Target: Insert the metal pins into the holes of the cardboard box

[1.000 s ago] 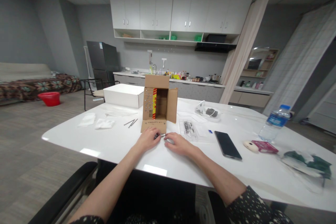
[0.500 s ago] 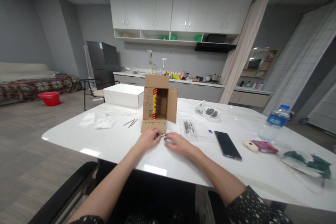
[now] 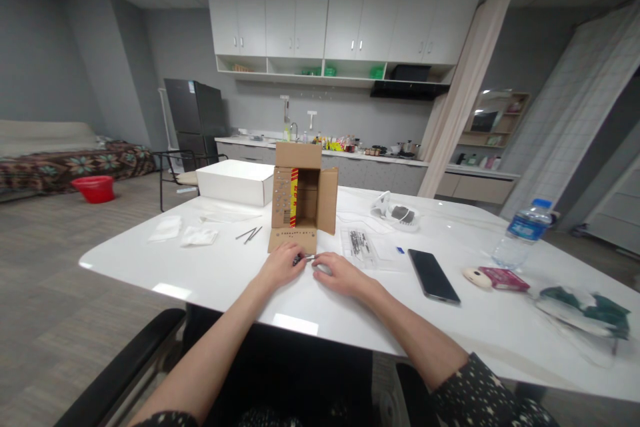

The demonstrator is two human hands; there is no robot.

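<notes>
- Nothing has visibly moved since the earlier frames: both hands rest in the same spot on the white table (image 3: 210,273), and only the view has shifted by a hair.
- Left hand (image 3: 280,265) lies on the table just near of the cardboard box (image 3: 303,207), its fingers curled narrow and pinched on a small dark metal part (image 3: 299,258).
- Right hand (image 3: 337,273) lies just right of the left one, fingers bent and close together, the fingertips meeting the same small part at its pale right end; whether it truly grips or only touches it is too small to tell.
- That small part sits between the two hands, low over the table, just near of the box's front flap.
- Open box stands on its side, mouth facing the person, with a red and yellow strip on its left inner edge.
- Right of the hands lies a clear plastic bag (image 3: 361,243) with dark small pieces inside, and further right a black phone (image 3: 433,275) lies flat.
- Left of the box, thin dark rods (image 3: 249,234) lie on the table, with white folded papers (image 3: 199,235) further left.
- Behind the box, a white carton (image 3: 235,181) stands at the far left of the table.
- At the far right, a water bottle (image 3: 523,232) stands upright, well apart from the hands.
</notes>
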